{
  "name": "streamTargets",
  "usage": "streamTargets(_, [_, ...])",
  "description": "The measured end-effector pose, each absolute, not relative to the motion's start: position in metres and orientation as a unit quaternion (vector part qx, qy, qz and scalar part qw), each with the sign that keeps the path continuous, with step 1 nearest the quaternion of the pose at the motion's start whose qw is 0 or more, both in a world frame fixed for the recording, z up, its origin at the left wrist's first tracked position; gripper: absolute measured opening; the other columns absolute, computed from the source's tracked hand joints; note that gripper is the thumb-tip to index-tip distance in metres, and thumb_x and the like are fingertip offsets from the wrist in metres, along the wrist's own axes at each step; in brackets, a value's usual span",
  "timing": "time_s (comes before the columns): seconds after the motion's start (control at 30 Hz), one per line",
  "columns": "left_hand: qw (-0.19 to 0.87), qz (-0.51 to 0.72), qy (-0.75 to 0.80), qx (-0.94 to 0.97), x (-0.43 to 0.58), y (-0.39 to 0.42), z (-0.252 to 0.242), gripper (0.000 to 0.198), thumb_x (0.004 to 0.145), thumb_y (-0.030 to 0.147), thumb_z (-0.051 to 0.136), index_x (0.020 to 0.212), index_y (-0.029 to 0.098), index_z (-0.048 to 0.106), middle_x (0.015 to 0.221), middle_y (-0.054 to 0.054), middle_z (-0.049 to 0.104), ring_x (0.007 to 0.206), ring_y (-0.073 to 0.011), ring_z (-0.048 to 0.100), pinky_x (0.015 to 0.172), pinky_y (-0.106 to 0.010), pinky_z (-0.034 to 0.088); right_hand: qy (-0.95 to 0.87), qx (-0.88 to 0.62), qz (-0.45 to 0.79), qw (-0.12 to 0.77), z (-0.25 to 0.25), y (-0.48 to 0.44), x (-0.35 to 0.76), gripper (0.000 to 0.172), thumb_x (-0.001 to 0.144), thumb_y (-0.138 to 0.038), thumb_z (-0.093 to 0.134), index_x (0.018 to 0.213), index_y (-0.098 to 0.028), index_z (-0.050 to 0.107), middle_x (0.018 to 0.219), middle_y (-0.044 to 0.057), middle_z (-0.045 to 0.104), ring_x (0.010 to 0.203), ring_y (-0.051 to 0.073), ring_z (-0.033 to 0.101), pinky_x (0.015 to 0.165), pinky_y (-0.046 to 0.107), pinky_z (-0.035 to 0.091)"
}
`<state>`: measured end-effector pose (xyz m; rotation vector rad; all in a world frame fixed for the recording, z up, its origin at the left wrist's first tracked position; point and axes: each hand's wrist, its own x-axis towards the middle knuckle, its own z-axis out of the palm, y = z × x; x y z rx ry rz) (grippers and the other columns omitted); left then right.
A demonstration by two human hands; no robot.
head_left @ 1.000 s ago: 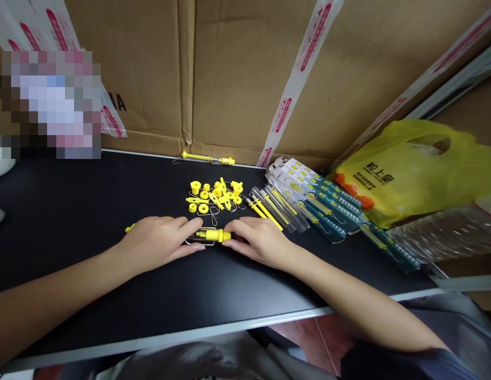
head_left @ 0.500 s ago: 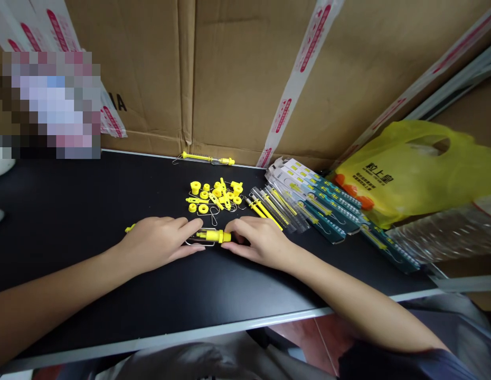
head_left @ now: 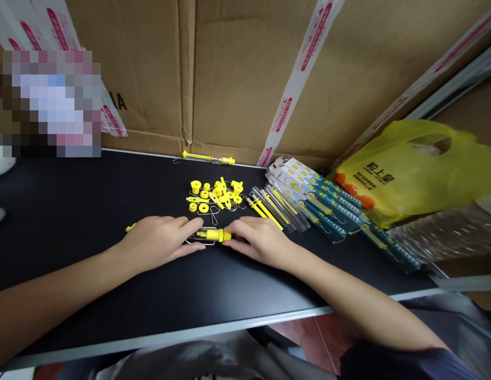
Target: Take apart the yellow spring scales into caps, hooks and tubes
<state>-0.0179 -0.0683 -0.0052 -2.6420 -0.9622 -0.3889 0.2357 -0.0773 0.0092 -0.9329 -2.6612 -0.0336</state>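
Note:
My left hand (head_left: pixel 156 240) is closed around the clear body of a yellow spring scale (head_left: pixel 214 235), whose far yellow tip pokes out beyond the hand. At the other end, the thumb and fingers of my right hand (head_left: pixel 263 240) pinch the yellow end cap. A bent metal wire lies along the scale between the hands. Just beyond them is a pile of small yellow parts (head_left: pixel 217 194) with wire hooks (head_left: pixel 214 215). Clear tubes with yellow strips (head_left: pixel 275 206) lie right of the pile.
A complete spring scale (head_left: pixel 208 157) rests at the back edge of the black table (head_left: pixel 182 301), before a cardboard wall (head_left: pixel 237 79). Teal and white packages (head_left: pixel 324 200) and a yellow bag (head_left: pixel 412 174) are on the right. At far left is a white object (head_left: pixel 2 161).
The right fingers have shifted very slightly on the yellow end cap. Otherwise the hands and the scale stay in place.

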Motion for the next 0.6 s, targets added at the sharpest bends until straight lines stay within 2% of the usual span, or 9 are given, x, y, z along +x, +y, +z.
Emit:
streamTargets(0.1, [0.143, -0.142, -0.338, -0.919, -0.0179, -0.0685, -0.0052, 0.036, 0.090, 0.051, 0.042, 0.104, 0.021, 0.057, 0.075, 0.000, 0.065, 0.064, -0.0154, 0.063, 0.051, -0.024, 0.036, -0.935, -0.307, -0.045, 0.171, 0.0092, -0.0789, 0.2356, 0.021, 0.096, -0.032, 0.040, 0.090, -0.018, 0.054, 0.071, 0.002, 0.059, 0.063, 0.012, 0.052, 0.055, 0.023, 0.030])
streamTargets(0.17, [0.146, -0.142, -0.340, -0.918, -0.0180, -0.0684, -0.0048, 0.037, 0.091, 0.052, 0.041, 0.104, 0.021, 0.057, 0.075, 0.000, 0.065, 0.064, -0.0156, 0.063, 0.050, -0.024, 0.036, -0.934, -0.304, -0.045, 0.179, 0.0101, -0.0800, 0.2351, 0.021, 0.095, -0.035, 0.042, 0.094, -0.018, 0.054, 0.071, 0.002, 0.059, 0.061, 0.012, 0.052, 0.055, 0.023, 0.030])
streamTargets(0.3, [0.159, -0.131, -0.340, -0.918, -0.0181, -0.0677, -0.0035, 0.036, 0.091, 0.051, 0.041, 0.104, 0.021, 0.055, 0.076, 0.000, 0.066, 0.064, -0.0156, 0.063, 0.050, -0.024, 0.035, -0.921, -0.351, -0.018, 0.169, 0.0121, -0.0801, 0.2339, 0.038, 0.090, -0.051, 0.044, 0.103, -0.017, 0.054, 0.069, 0.001, 0.059, 0.058, 0.012, 0.052, 0.055, 0.023, 0.032])
streamTargets(0.47, [0.164, -0.130, -0.335, -0.919, -0.0185, -0.0677, -0.0033, 0.037, 0.091, 0.052, 0.040, 0.105, 0.021, 0.055, 0.074, 0.001, 0.065, 0.063, -0.0161, 0.063, 0.050, -0.026, 0.035, -0.924, -0.352, -0.011, 0.151, 0.0108, -0.0772, 0.2328, 0.031, 0.095, -0.041, 0.039, 0.102, -0.017, 0.059, 0.076, 0.004, 0.064, 0.066, 0.013, 0.056, 0.058, 0.023, 0.033])
streamTargets(0.6, [0.163, -0.134, -0.334, -0.919, -0.0189, -0.0679, -0.0042, 0.036, 0.091, 0.052, 0.041, 0.104, 0.021, 0.055, 0.073, 0.001, 0.065, 0.063, -0.0155, 0.063, 0.050, -0.025, 0.035, -0.923, -0.347, -0.006, 0.166, 0.0096, -0.0770, 0.2330, 0.031, 0.094, -0.042, 0.043, 0.095, -0.017, 0.062, 0.071, 0.002, 0.062, 0.063, 0.012, 0.055, 0.056, 0.023, 0.032])
